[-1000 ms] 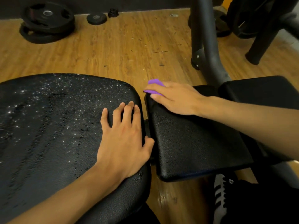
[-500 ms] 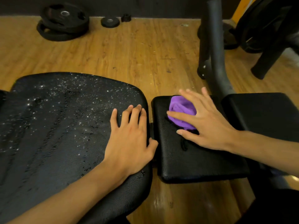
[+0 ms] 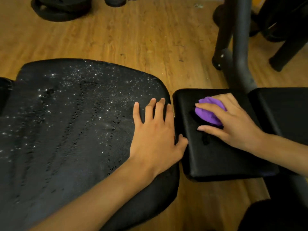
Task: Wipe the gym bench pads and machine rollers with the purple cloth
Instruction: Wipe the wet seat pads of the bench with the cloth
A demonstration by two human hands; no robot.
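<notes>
A large black bench pad [image 3: 70, 124] speckled with water droplets fills the left. My left hand [image 3: 155, 132] lies flat on its right edge, fingers straight, thumb over the gap. To its right is a smaller black pad [image 3: 216, 157]. A bunched purple cloth [image 3: 208, 114] sits on that pad's far part. My right hand [image 3: 233, 120] covers the cloth and holds it with spread fingers and thumb around it, pressing it onto the pad.
A third black pad [image 3: 283, 110] lies at the far right. A grey machine post [image 3: 240, 47] rises behind the small pad. Black weight plates [image 3: 60, 9] lie on the wooden floor [image 3: 133, 39] at the top left. More dark equipment [image 3: 283, 27] stands at the top right.
My right hand has drawn the purple cloth from the small pad's far left corner back toward the pad's middle. The left hand stays planted on the large pad.
</notes>
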